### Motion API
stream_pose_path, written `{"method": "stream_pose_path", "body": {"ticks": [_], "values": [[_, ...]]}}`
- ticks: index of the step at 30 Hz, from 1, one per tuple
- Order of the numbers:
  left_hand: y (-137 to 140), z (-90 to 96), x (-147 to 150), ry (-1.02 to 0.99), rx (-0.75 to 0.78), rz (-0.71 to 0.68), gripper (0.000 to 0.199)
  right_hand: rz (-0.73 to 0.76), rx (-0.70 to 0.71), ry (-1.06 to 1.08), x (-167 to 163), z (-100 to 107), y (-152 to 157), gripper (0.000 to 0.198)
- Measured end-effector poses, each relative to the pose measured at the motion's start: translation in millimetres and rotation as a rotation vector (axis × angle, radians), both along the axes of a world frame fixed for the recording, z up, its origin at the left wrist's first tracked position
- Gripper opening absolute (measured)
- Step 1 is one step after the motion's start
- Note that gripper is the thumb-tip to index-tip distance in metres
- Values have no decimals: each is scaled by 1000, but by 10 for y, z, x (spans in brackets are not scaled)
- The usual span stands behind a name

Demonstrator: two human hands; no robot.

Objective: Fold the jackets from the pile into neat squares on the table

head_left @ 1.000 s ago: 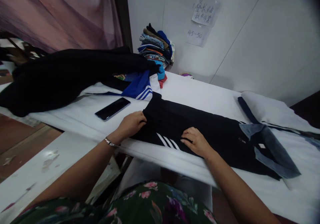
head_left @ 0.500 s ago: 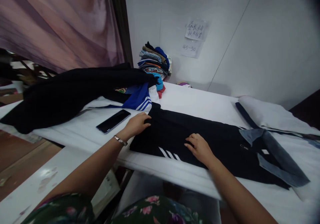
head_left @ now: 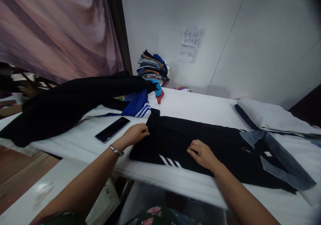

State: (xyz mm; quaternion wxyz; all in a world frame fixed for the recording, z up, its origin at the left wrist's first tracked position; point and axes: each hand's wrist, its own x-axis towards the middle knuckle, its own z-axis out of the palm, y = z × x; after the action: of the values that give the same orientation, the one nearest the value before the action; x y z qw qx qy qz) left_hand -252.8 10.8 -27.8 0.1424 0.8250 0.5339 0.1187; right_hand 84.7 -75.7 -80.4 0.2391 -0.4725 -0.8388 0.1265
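A black polo shirt (head_left: 180, 134) lies folded lengthwise across the white table, its grey denim-like collar at the right and three white stripes near its front edge. At the shirt's left end, my left hand (head_left: 136, 133) has its fingers curled closed on the hem. My right hand (head_left: 202, 155) rests on the middle of the shirt, thumb and fingertips drawn together on the cloth. A metal bracelet (head_left: 116, 150) circles my left wrist. Just left of that hand lies a dark-screened phone (head_left: 112, 130).
Loose black clothing (head_left: 62, 104) and a blue striped garment (head_left: 136, 105) are heaped at the left. Behind them rises a stack of folded clothes (head_left: 151, 67) against the wall. A white garment (head_left: 273, 114) lies at the right rear. Handwritten paper signs (head_left: 192, 37) hang on the wall.
The fingers of my left hand have curled inward at the hem, and those of my right hand have come closer together. The shirt lies nearly unchanged; the view has tilted slightly upward.
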Motion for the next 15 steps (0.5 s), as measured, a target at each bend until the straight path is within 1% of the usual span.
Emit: {"method": "stream_pose_path", "body": {"ticks": [2,4,6,8,9,10,11,13,15], "values": [[-23,-45,-16,-22,-47,15,28,-8,-27,-7,-2,6,0,21],[-9,-68,-25,-61,-33,75,39,-11,-22,21,1,6,5,22],[39,-67,-28,-77,36,182,45,-20,42,87,11,-2,15,23],[112,-63,-26,-56,85,307,45,-66,150,152,22,-18,30,23],[154,-67,-21,-33,73,359,47,-95,190,151,23,-31,38,24],[198,-76,-12,-2,36,393,51,-117,199,118,21,-45,45,26],[241,-89,0,33,-13,411,56,-129,172,57,14,-59,51,30],[319,-118,34,103,-106,413,70,-120,46,-100,-10,-82,56,39],[387,-134,66,149,-155,389,77,-107,-72,-205,-37,-88,60,44]]}}
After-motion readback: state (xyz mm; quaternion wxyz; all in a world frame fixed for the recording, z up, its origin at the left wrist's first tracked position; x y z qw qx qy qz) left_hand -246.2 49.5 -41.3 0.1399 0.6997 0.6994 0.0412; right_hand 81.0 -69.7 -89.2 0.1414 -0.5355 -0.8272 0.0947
